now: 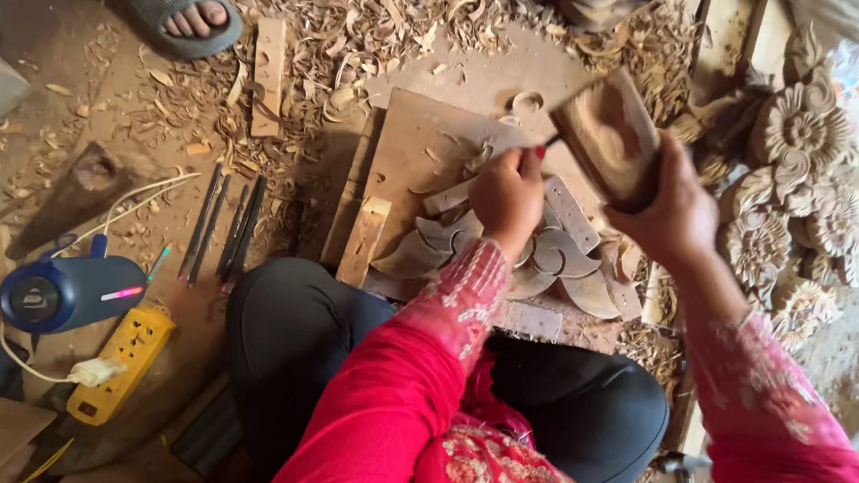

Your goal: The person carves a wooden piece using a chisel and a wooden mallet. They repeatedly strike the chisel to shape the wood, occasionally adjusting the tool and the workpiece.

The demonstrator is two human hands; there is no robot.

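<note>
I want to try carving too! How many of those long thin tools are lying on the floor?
5, about: carving tools lie side by side on the floor beside the blue speaker, left of the knee. More may hide under the shavings.

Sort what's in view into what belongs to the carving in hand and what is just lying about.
In use:
- left hand gripping a chisel
- right hand raising a wooden mallet
- petal-shaped carving on the work board

Lying about:
- spare chisels
- blue speaker
- yellow power strip
- finished flower carvings
- wood shavings
- another person's sandalled foot
</note>
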